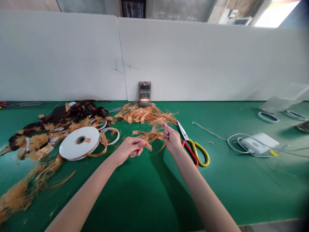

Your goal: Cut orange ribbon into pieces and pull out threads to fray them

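Observation:
My left hand [127, 149] is closed, pinching a short piece of tan ribbon [147, 146] whose frayed end sticks out past the fingertips. A little higher and to the right, my right hand [172, 138] is closed too, with the tail of a tan ribbon strip [163, 147] hanging below its fingers. Between and behind the hands lie loose tan strips [151, 137], and beyond them a larger heap of frayed tan ribbon [142, 113]. Scissors [193, 146] with one red and one yellow handle rest just right of my right hand.
A white ribbon spool [69, 145] lies left, beside white rings [113, 141] and tangled dark brown ribbon [79, 111]. A small dark device [145, 93] leans on the white panel [205, 61]. To the right are a white adapter with cable [263, 144] and more rings [268, 117].

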Tool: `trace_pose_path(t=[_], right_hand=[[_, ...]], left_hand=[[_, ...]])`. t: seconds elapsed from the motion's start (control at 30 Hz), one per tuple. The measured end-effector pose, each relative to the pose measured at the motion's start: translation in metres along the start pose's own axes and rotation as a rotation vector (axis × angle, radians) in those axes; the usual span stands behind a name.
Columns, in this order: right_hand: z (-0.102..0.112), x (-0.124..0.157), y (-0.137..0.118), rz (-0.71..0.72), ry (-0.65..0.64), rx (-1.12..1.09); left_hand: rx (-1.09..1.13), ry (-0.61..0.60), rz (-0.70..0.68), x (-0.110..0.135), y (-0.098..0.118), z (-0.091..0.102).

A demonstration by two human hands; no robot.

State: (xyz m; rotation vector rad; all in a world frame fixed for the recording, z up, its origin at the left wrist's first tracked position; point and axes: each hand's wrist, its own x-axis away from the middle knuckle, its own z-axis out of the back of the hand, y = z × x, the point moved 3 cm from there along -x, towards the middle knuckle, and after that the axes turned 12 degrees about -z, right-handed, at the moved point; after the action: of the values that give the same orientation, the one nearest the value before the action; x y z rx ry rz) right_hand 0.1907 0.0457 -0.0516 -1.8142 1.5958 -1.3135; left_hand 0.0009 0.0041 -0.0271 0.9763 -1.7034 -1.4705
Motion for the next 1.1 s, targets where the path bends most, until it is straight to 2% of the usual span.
trace_pose_path(t=[0.07, 0.17, 0.3, 0.4, 0.5, 0.6, 0.73, 0.8, 0.9, 0.93, 1.03, 1.1], right_hand=[[0.003, -0.002, 0.0, -0.012, 0.003, -0.003], [0.004, 0.0, 0.0, -0.045, -0.026, 0.005], [-0.001, 0.008, 0.001, -0.111, -0.103, 0.025], [-0.004, 0.013, 0.004, -0.16, -0.13, 0.04], [-0.003, 0.013, 0.009, -0.17, -0.097, 0.029], [0.001, 0.008, 0.013, -0.15, -0.038, -0.002], [0.005, 0.002, 0.011, -0.1, 0.007, -0.052], [0.006, 0.001, 0.009, -0.078, 0.024, -0.075], [0.004, 0.002, 0.008, -0.055, 0.035, -0.092], [0.003, 0.002, 0.007, -0.045, 0.039, -0.098], [0.003, 0.001, 0.005, 0.004, 0.076, -0.126], [0.006, -0.001, 0.0, 0.037, 0.112, -0.143]], left_hand=[[0.11, 0.001, -0.06, 0.002, 0.008, 0.0], [0.351, 0.083, -0.185, -0.002, 0.015, 0.002], [0.595, 0.298, -0.297, -0.01, 0.014, 0.01], [0.765, 0.419, -0.333, -0.012, 0.015, 0.015], [0.874, 0.457, -0.297, -0.007, 0.019, 0.016], [0.646, 0.402, -0.204, -0.003, 0.017, 0.014], [0.354, 0.318, -0.108, -0.003, 0.002, 0.014], [0.024, 0.301, -0.134, -0.005, -0.004, 0.017], [-0.583, 0.23, -0.198, -0.008, -0.005, 0.015], [-0.696, 0.196, -0.204, -0.008, -0.004, 0.013], [-0.809, 0.061, -0.191, -0.005, -0.004, 0.004], [-0.716, -0.042, -0.185, -0.001, -0.005, -0.001]])
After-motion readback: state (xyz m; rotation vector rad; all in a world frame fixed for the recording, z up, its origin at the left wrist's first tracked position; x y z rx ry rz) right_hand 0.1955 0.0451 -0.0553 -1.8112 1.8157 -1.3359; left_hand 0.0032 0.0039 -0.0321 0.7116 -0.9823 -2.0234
